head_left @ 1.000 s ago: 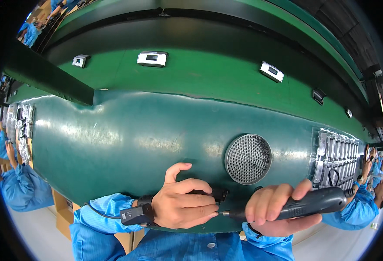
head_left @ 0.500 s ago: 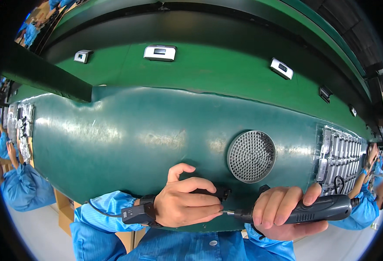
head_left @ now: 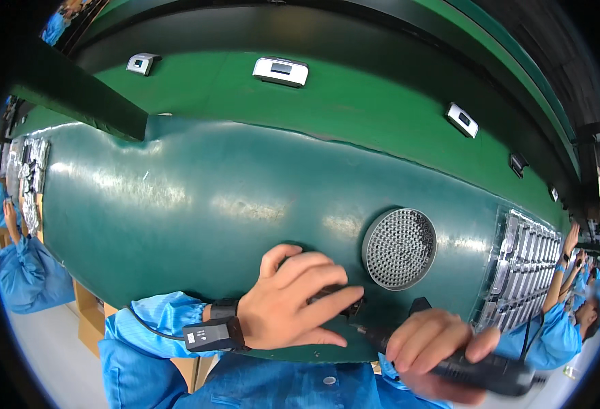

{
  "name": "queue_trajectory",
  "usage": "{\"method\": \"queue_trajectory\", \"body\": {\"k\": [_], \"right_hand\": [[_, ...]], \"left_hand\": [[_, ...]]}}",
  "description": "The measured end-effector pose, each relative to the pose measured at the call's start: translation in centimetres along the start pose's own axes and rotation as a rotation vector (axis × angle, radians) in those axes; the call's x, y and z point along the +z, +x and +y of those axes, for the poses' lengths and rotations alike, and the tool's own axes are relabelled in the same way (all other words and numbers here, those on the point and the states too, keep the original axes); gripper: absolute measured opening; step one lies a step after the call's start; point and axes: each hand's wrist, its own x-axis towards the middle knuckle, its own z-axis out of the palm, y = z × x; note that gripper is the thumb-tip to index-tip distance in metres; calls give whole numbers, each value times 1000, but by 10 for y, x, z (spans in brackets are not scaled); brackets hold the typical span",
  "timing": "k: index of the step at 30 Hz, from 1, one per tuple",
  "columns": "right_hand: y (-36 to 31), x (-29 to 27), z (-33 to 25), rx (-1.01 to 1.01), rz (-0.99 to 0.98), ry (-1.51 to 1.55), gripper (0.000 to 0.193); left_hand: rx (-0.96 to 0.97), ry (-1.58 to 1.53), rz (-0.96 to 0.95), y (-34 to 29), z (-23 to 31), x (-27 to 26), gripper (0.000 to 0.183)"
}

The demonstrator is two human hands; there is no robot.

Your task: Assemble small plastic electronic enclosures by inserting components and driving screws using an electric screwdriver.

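Note:
My left hand is over the near edge of the dark green table, fingers curved around a small black part. Most of that part is hidden under the fingers, and the thumb stands apart from it. In my right hand, a black electric screwdriver lies slanted, its tip end toward my left hand. Motion blurs the screwdriver and the lower fingers. Just beyond my hands sits a round grey dish full of small holes, with dark screws gathered on its right side.
Clear trays of silver-and-black parts lie at the right. Beyond the table runs a green strip carrying several white devices. A dark green post juts in at the left. Co-workers in blue sit at both sides.
The screwdriver tip has drawn away from my left fingertips, down and to the right. My left thumb and forefinger have spread apart. The white devices have shifted right along the strip.

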Motion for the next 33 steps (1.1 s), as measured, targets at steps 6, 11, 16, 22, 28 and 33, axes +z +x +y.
{"method": "queue_trajectory", "body": {"k": [6,11,16,22,28,33], "right_hand": [[-1,14,-16,-118,-380,-421,56],[3,10,-9,-95,-425,-384,53],[5,4,2,-79,-396,-405,53],[7,-2,7,-40,-442,-388,53],[14,-5,6,26,-462,-372,58],[13,0,20,-5,-423,-339,61]], "left_hand": [[-46,78,-58,-4,-9,5,66],[-76,159,-13,-7,-6,11,50],[-99,151,0,-7,-6,13,47],[-124,150,41,-8,-6,15,32],[-91,148,11,-7,-8,14,42],[-96,165,-19,-7,-8,10,43]]}}
